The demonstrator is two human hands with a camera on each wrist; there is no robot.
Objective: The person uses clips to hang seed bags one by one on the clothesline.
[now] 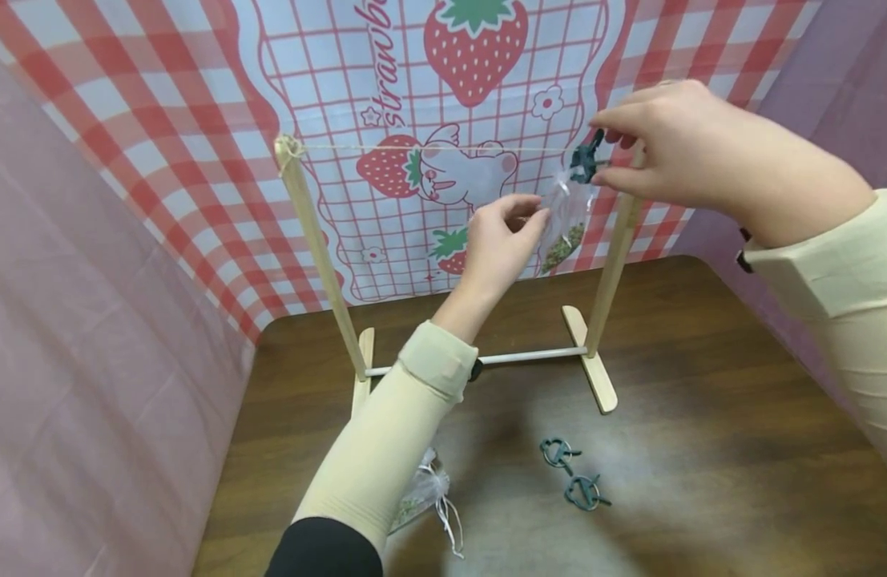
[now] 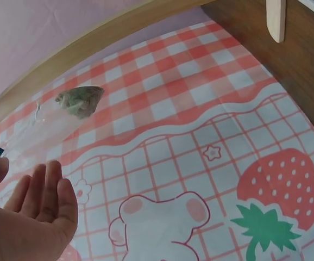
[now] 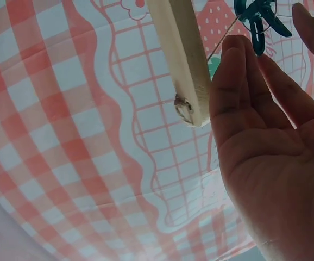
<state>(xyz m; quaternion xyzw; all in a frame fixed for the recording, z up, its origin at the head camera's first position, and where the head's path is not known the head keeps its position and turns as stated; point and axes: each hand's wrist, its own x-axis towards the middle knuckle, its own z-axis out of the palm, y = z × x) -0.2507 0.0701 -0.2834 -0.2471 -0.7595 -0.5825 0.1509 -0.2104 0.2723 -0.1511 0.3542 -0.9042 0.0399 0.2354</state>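
Observation:
A dark green plant clip (image 1: pixel 583 160) sits on the string near the rack's right post, with a sheer drawstring bag (image 1: pixel 564 210) hanging below it. Dried green bits (image 2: pixel 82 101) fill the bag's bottom corner. My right hand (image 1: pixel 670 144) is at the clip, fingers and thumb on either side of its handles; in the right wrist view a gap shows between thumb and clip (image 3: pixel 258 19). Just left of the bag is my left hand (image 1: pixel 502 240), fingers loosely bent and thumb apart from them. Whether its fingertips touch the bag is unclear.
The wooden rack (image 1: pixel 316 248) stands on the brown table, its string (image 1: pixel 342 147) tied between the post tops. Two more green clips with metal rings, a nearer clip (image 1: pixel 586 492) and a farther clip (image 1: pixel 558 453), lie on the table. Another sheer bag (image 1: pixel 429 485) lies partly behind my left forearm.

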